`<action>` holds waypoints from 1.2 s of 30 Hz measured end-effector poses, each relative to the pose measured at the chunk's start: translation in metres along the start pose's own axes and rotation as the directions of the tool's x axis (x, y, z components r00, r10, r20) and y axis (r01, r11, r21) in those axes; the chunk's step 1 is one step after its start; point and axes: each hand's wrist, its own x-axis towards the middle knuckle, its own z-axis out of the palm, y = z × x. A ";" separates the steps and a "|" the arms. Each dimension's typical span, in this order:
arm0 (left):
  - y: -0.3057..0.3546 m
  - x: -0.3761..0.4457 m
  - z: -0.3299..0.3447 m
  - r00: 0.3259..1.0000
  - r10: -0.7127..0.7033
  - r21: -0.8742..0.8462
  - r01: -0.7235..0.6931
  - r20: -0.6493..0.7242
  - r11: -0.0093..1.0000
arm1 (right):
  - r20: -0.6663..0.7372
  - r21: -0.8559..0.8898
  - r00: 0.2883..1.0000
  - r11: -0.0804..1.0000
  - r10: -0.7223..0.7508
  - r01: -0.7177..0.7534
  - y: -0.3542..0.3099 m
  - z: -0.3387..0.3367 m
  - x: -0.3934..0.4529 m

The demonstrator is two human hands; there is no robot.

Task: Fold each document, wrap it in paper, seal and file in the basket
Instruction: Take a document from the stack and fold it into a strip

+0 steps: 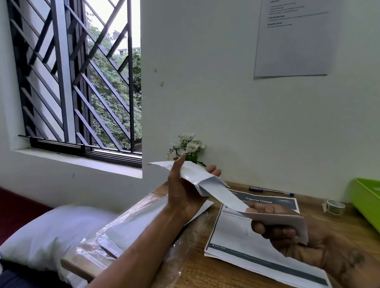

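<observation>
My left hand (184,189) holds a white paper wrapper (190,174) up above the table, thumb on its near side and fingers behind it. A folded white document (230,197) sticks out of the wrapper's open end. My right hand (290,234) pinches the document's lower end, fingers curled under it. A stack of printed documents (256,243) headed "Organize Clothes" lies flat on the wooden table (230,286) beneath my hands. The green basket (374,201) stands at the right edge.
A clear plastic pack of white sheets (129,227) lies on the table's left part. A tape roll (335,207) sits near the basket, a pen (269,190) by the wall, a small flower vase (187,147) behind my left hand. A pillow (50,233) lies left.
</observation>
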 end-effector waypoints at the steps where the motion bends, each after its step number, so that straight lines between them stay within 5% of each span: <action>1: -0.003 -0.002 0.003 1.000 -0.022 0.003 0.022 0.007 1.000 | 0.011 -0.013 0.999 0.999 0.035 -0.035 -0.002 -0.001 0.000; 8: -0.022 -0.001 0.008 0.984 -0.163 0.072 0.159 0.066 0.985 | -0.308 -0.065 0.951 0.998 -0.018 -0.002 0.003 0.018 0.006; 13: -0.024 0.003 0.008 0.997 -0.072 0.016 0.072 0.017 0.997 | -0.529 -0.152 0.829 0.981 -0.180 0.117 0.005 0.027 0.009; 16: -0.012 0.004 0.006 0.997 0.056 0.016 -0.055 -0.051 0.998 | -0.539 0.017 0.832 0.985 -0.134 0.170 0.001 0.028 0.006; 21: 0.004 0.006 -0.002 0.975 0.175 0.013 -0.175 -0.134 0.985 | -0.507 -0.092 0.844 0.985 -0.173 0.147 0.002 0.022 0.006; 36: -0.033 0.000 0.009 0.999 -0.031 0.263 0.027 0.012 0.964 | -0.575 -0.068 0.802 0.987 -0.160 0.149 0.009 0.021 0.014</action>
